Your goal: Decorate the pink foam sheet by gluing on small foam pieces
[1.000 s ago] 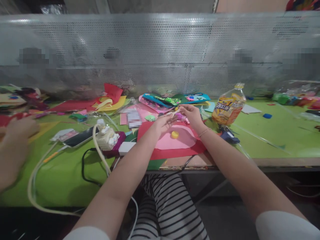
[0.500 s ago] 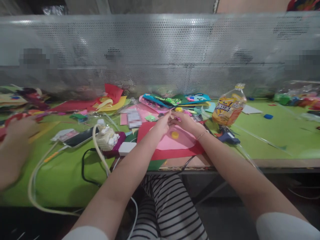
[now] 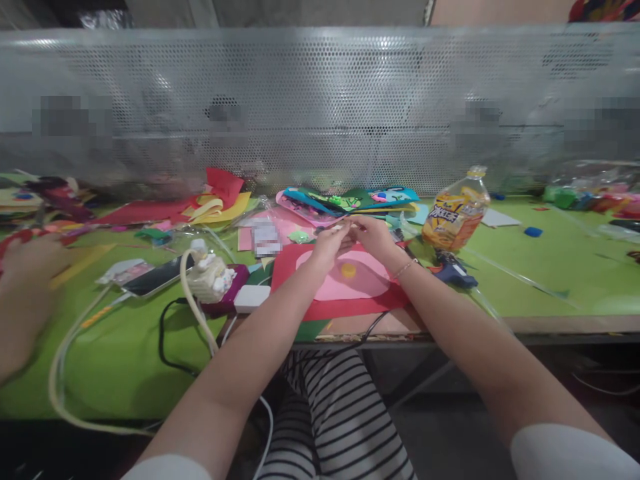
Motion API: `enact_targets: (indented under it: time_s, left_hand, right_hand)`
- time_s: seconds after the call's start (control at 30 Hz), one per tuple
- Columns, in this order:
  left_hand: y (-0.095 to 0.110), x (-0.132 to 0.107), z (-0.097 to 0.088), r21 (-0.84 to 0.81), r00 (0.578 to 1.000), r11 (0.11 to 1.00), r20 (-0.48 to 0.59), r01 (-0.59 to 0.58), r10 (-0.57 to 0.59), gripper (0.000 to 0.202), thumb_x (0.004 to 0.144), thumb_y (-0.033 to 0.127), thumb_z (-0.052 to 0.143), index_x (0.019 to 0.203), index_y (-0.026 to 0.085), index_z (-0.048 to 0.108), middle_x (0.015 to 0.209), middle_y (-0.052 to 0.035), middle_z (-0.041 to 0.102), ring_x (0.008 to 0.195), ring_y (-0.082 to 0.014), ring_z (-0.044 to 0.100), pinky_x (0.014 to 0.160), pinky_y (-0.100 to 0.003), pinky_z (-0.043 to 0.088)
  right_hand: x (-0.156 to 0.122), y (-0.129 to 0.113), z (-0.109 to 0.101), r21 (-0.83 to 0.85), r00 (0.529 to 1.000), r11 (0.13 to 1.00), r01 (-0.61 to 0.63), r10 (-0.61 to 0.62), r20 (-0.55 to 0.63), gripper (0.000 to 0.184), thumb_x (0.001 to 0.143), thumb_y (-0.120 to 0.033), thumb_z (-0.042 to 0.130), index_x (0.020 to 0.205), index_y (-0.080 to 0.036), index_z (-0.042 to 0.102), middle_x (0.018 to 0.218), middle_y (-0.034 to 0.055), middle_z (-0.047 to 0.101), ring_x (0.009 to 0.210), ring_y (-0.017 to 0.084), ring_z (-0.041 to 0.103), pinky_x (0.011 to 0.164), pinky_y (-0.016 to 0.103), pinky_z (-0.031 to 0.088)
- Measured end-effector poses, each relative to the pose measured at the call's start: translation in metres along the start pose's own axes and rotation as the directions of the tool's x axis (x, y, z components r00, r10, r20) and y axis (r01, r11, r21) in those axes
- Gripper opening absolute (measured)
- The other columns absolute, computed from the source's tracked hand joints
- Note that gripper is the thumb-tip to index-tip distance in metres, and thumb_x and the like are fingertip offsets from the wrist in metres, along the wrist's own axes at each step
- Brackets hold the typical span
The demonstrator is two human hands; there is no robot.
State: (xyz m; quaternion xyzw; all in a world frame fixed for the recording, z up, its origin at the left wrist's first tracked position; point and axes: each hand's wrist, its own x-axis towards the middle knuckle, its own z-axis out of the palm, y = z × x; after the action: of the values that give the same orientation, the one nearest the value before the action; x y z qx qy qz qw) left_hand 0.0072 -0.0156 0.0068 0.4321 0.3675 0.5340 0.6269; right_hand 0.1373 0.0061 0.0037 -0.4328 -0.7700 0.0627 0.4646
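Together, left hand [image 3: 330,244] and right hand [image 3: 373,237] fingers pinch a small piece [image 3: 349,227], its axis unreadable

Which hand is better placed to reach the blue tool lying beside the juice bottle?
Probably the right hand: the blue tool lies just outside its wrist, with nothing between. The left hand would have to reach across the right hand.

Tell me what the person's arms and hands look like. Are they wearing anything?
The left hand and right hand are bare, with no gloves. The left sleeve and right sleeve are short and white, so both forearms are uncovered. A thin bracelet sits on the right wrist.
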Motion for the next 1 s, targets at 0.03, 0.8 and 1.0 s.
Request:
enact_targets:
  time_s: [0.03, 0.8, 1.0]
  left_hand:
    - [0.000, 0.000, 0.000, -0.001, 1.000, 1.000, 0.016, -0.004, 0.004, 0.021, 0.076, 0.032, 0.065, 0.068, 0.012, 0.063, 0.060, -0.0051, 0.066, 0.060, -0.0121, 0.063, 0.073, -0.026, 0.050]
    - [-0.007, 0.008, -0.005, -0.006, 0.993, 0.996, -0.074, -0.092, 0.091, 0.010, 0.073, 0.022, 0.063, 0.066, 0.014, 0.060, 0.059, -0.0008, 0.063, 0.057, -0.0103, 0.060, 0.067, -0.024, 0.048]
    - [-0.006, 0.009, -0.006, 0.021, 0.996, 1.000, -0.089, -0.004, 0.006, 0.013, 0.072, 0.025, 0.062, 0.065, 0.014, 0.060, 0.058, -0.0029, 0.063, 0.058, -0.0131, 0.061, 0.067, -0.026, 0.048]
  right_hand:
    - [0.000, 0.001, 0.000, -0.003, 1.000, 1.000, -0.014, 0.014, -0.010, 0.034, 0.077, -0.013, 0.050, 0.102, -0.020, 0.071, 0.091, 0.0040, 0.072, 0.076, 0.018, 0.063, 0.071, 0.029, 0.049]
    - [-0.002, 0.008, 0.007, -0.029, 0.950, 0.950, 0.312, -0.311, 0.037, 0.037, 0.080, -0.009, 0.049, 0.112, -0.017, 0.065, 0.102, 0.0105, 0.067, 0.094, 0.021, 0.062, 0.081, 0.034, 0.050]
    - [-0.002, 0.011, 0.008, -0.043, 0.950, 0.956, 0.291, -0.283, 0.132, 0.032, 0.079, -0.007, 0.046, 0.104, -0.014, 0.065, 0.096, 0.0112, 0.066, 0.089, 0.021, 0.058, 0.079, 0.032, 0.046]
